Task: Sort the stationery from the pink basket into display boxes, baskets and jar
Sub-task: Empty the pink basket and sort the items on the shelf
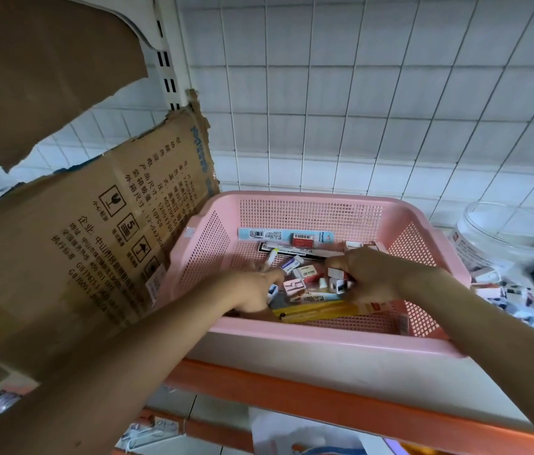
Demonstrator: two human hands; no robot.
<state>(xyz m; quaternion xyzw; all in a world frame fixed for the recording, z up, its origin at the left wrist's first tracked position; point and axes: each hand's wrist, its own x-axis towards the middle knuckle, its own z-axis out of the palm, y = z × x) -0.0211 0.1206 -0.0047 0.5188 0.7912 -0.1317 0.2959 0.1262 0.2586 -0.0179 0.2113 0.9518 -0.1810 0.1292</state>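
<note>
reaching into the pink basket point(318, 205) on the shelf point(341, 366), the right hand point(370, 277) is gripping small white erasers point(337, 282); left hand point(252, 290) fingers are lying straight among loose stationery; cardboard box point(95, 244) is showing "10pcs".

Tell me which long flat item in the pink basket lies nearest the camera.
The yellow ruler-like pack, lying along the near wall of the pink basket, just below both hands. The light-blue carded pack and the black-and-white strip lie toward the far wall.
</note>
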